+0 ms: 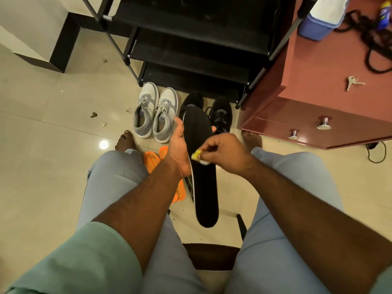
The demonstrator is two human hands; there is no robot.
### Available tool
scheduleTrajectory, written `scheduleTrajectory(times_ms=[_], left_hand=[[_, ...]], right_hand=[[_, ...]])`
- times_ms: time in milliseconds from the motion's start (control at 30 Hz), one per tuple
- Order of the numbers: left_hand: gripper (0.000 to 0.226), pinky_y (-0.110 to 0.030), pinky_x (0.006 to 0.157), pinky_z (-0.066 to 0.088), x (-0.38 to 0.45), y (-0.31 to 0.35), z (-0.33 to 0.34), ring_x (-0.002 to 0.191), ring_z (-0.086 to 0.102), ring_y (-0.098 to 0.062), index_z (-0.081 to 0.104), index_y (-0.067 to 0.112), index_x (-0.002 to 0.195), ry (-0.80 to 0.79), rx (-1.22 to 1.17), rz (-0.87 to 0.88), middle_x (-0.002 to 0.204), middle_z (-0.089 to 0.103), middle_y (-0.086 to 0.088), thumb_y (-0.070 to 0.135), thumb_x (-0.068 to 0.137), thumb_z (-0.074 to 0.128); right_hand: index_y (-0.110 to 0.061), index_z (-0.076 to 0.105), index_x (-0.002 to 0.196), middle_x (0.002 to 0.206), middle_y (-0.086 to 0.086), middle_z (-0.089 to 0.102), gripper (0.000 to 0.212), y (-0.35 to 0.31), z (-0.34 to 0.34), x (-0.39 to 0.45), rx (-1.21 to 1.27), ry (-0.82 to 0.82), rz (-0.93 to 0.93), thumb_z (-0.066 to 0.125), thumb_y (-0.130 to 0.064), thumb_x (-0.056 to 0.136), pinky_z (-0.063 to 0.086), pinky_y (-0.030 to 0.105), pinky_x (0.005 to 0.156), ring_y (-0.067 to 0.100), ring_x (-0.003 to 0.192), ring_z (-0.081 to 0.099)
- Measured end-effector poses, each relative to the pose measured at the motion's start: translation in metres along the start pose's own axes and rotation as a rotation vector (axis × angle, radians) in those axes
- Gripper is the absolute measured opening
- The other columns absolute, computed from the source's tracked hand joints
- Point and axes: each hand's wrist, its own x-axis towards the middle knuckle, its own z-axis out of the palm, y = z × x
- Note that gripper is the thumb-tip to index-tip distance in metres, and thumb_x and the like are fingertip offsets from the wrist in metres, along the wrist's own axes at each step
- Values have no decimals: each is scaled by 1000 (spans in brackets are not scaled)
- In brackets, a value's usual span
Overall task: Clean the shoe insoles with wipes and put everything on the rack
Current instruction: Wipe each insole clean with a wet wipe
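A seated person's left hand (pixel 179 145) grips a long black foam insole (pixel 201 164) along its edge, toe end pointing away, while the right hand (pixel 224 152) pinches a small yellow-and-white crumpled wipe (pixel 198 157) against its upper surface. Below the held insole, two orange insoles (pixel 153 161) lie on the pale tiled floor (pixel 53 134). Beyond it stand grey-and-white sneakers (pixel 156 112) and black sneakers (pixel 220 114), before the black metal shoe rack (pixel 191 39).
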Motion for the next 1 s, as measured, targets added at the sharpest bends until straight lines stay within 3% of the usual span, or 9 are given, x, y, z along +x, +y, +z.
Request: scheduleTrajectory(times_ms=[100, 200, 267, 367, 467, 633, 800, 933, 1000], left_hand=[[88, -44, 78, 58, -5, -6, 5, 96, 72, -34, 73, 7, 107, -19, 29, -41, 108, 71, -20, 79, 88, 26], [91, -42, 85, 57, -1, -1, 0, 110, 66, -33, 71, 5, 113, 21, -11, -39, 128, 64, -19, 81, 87, 28], [94, -40, 83, 56, 3, -2, -2, 105, 68, -30, 76, 5, 106, 45, 5, -33, 124, 65, -17, 82, 86, 26], [88, -40, 81, 57, 1, -13, 4, 96, 71, -31, 79, 7, 97, 12, 20, -67, 108, 71, -18, 79, 89, 29], [82, -42, 80, 56, -4, -17, 5, 95, 72, -33, 72, 6, 109, -21, 6, -110, 106, 71, -21, 75, 91, 31], [79, -45, 88, 56, 0, -7, -1, 103, 65, -31, 63, 6, 120, 12, -29, -60, 116, 62, -15, 73, 92, 34], [73, -49, 90, 51, -6, -20, 10, 98, 70, -34, 67, 8, 120, -31, 22, -122, 111, 69, -20, 69, 94, 34], [64, -39, 76, 58, 0, -11, -1, 85, 72, -30, 79, 11, 92, -22, 1, -79, 95, 73, -14, 59, 96, 38], [64, -38, 75, 56, -1, -12, 1, 83, 72, -28, 79, 11, 90, -22, 15, -79, 92, 73, -13, 59, 96, 38]], right_hand=[[-15, 73, 84, 72, -9, 67, 4, -3, -2, 9, 14, 141, 31, 74, -16, 80, 46, 10, 52, 1, 64, 60], [-11, 72, 77, 67, -8, 66, 6, -1, 0, 5, -61, -67, 35, 76, -15, 77, 43, 12, 66, -2, 58, 58], [-9, 71, 74, 64, -8, 64, 6, 2, -1, 1, -78, -125, 29, 76, -12, 76, 43, 13, 64, -2, 56, 56], [-11, 72, 75, 68, -8, 67, 5, 3, -2, 5, -35, 92, 19, 77, -13, 75, 46, 12, 64, 1, 60, 60], [-11, 71, 76, 69, -11, 65, 4, -3, -2, 10, 71, 215, 63, 75, -13, 78, 47, 10, 52, -4, 60, 59], [-4, 71, 73, 66, -2, 67, 9, 0, -2, -2, -8, -105, 135, 76, -10, 75, 38, 10, 62, 0, 55, 57], [-16, 71, 73, 71, -5, 68, 6, -5, -1, 13, 200, 335, 138, 76, -17, 76, 50, 18, 58, 3, 65, 63], [-10, 70, 74, 71, -1, 68, 6, -6, -6, 6, 59, -40, 218, 75, -13, 78, 46, 16, 47, 6, 56, 60], [-11, 70, 73, 70, -1, 68, 6, -5, -6, 3, 39, -57, 228, 74, -13, 78, 47, 19, 47, 7, 56, 60]])
